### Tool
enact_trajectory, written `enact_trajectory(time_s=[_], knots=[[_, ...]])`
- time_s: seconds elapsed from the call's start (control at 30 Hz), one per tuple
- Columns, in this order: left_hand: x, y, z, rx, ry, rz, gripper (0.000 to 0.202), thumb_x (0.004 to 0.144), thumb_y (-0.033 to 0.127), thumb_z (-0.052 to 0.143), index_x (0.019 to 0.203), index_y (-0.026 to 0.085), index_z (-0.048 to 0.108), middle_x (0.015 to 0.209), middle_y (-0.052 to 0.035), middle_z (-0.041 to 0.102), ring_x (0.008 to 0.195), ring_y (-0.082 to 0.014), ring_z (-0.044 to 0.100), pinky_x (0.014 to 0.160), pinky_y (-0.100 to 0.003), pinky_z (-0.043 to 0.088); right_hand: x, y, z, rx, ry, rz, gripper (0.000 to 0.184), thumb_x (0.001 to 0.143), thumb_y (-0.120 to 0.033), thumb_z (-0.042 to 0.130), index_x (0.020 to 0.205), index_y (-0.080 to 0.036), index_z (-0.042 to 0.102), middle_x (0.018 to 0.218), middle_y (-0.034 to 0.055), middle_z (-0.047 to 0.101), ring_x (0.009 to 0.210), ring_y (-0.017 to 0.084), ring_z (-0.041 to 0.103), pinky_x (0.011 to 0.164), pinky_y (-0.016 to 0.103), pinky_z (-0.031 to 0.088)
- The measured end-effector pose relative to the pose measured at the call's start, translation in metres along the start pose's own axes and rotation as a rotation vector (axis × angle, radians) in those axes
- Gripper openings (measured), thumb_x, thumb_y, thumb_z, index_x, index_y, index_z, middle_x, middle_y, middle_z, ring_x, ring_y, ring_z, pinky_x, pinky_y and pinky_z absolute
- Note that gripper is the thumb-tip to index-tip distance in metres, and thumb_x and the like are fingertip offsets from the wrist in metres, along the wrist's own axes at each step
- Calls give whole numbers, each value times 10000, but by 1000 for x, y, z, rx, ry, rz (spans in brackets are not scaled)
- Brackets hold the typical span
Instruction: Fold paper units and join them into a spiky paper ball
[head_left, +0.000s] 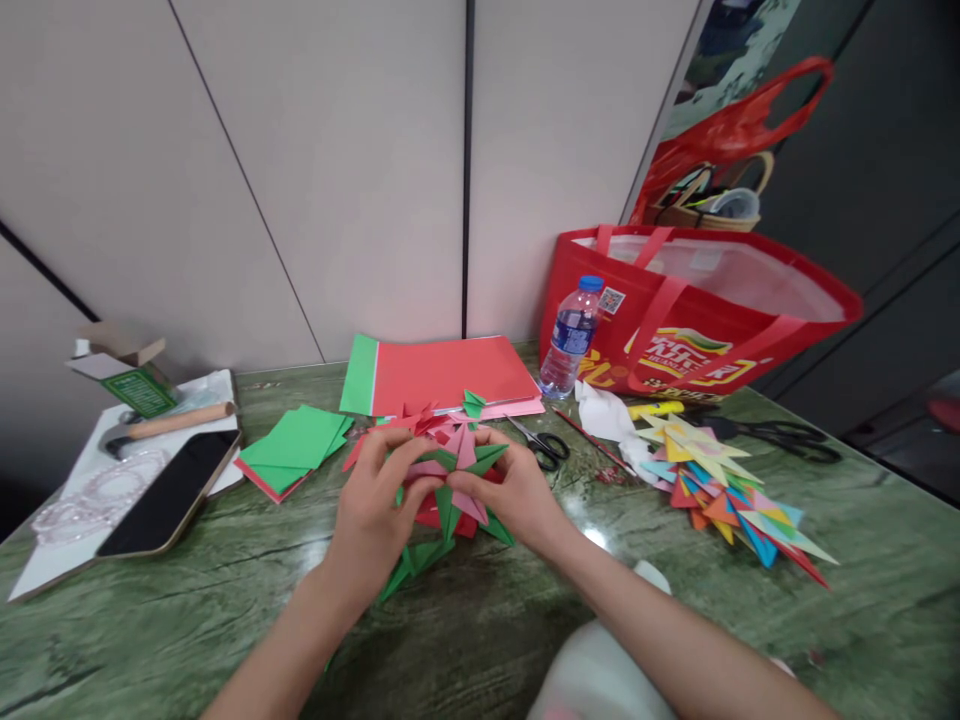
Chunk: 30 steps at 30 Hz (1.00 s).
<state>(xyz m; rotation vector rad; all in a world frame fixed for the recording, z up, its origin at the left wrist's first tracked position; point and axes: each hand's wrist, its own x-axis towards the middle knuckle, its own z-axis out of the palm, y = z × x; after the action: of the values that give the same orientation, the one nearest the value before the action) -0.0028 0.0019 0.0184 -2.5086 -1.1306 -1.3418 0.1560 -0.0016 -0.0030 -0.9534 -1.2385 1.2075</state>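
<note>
Between my two hands is a folded origami star (466,450) with pink and green points, held just above the table. My left hand (381,490) pinches its left side with thumb and fingers. On the opposite side my right hand (514,485) grips it the same way, the thumb near the star's middle. Green folded paper pieces (416,565) lie below the hands, partly covered by them. Red folded pieces (412,422) show behind my fingers. A small green folded piece (473,404) rests just beyond the star.
Red and green paper sheets (457,372) lie at the back, green squares (296,440) to the left. A phone (172,495) and hammer (176,425) are farther left. Rightward are scissors (550,447), a water bottle (571,340), a red bag (637,320) and multicoloured folded paper (727,490).
</note>
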Motion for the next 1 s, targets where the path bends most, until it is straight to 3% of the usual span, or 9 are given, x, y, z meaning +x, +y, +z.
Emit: enact_trajectory(time_s=[0.17, 0.3, 0.47, 0.57, 0.7, 0.83, 1.0], knots=[[-1, 3, 3, -9, 113, 24, 221, 772, 106, 576, 965, 214, 571, 899, -41, 570, 849, -171, 583, 735, -302, 495, 0, -1, 0, 33, 17, 1, 301, 613, -298, 720, 872, -200, 601, 832, 20, 662, 739, 182, 607, 689, 305, 487], [-1, 4, 2, 20, 135, 79, 199, 746, 90, 614, 896, 212, 571, 860, -40, 581, 851, -189, 567, 770, -355, 475, 0, 0, 0, 86, 42, 14, 332, 592, -293, 738, 873, -192, 593, 839, 30, 668, 743, 183, 616, 701, 314, 497], [-2, 5, 0, -65, 109, 64, 131, 765, 116, 595, 857, 208, 587, 784, -25, 595, 739, -148, 582, 671, -268, 477, 0, -1, 1, 32, 78, 5, 333, 577, -307, 749, 834, -184, 577, 776, 16, 657, 696, 163, 614, 663, 292, 502], [0, 8, -2, -142, 34, -56, 28, 773, 173, 587, 774, 198, 600, 754, -32, 624, 742, -162, 590, 683, -276, 468, -1, -1, 1, -45, 117, -28, 317, 584, -309, 739, 820, -185, 568, 738, 6, 651, 668, 158, 612, 622, 278, 500], [6, 14, -5, -313, -37, -339, 74, 773, 244, 578, 745, 202, 631, 745, -31, 660, 723, -175, 595, 670, -271, 454, -1, -1, 1, -85, 154, -52, 313, 578, -284, 738, 823, -192, 565, 754, 1, 647, 676, 158, 611, 604, 269, 506], [8, 15, -8, -413, -46, -569, 110, 679, 295, 676, 745, 208, 678, 755, -29, 690, 705, -190, 604, 669, -276, 449, -1, -3, 1, -90, 161, -25, 295, 566, -241, 734, 802, -191, 563, 715, -12, 634, 664, 155, 603, 600, 271, 509], [11, 13, -13, -513, -99, -692, 99, 656, 289, 686, 700, 200, 692, 735, -32, 705, 703, -196, 626, 661, -271, 474, -3, -3, 1, 5, 115, 71, 324, 561, -242, 742, 823, -204, 555, 758, -13, 622, 681, 154, 603, 557, 261, 530]])
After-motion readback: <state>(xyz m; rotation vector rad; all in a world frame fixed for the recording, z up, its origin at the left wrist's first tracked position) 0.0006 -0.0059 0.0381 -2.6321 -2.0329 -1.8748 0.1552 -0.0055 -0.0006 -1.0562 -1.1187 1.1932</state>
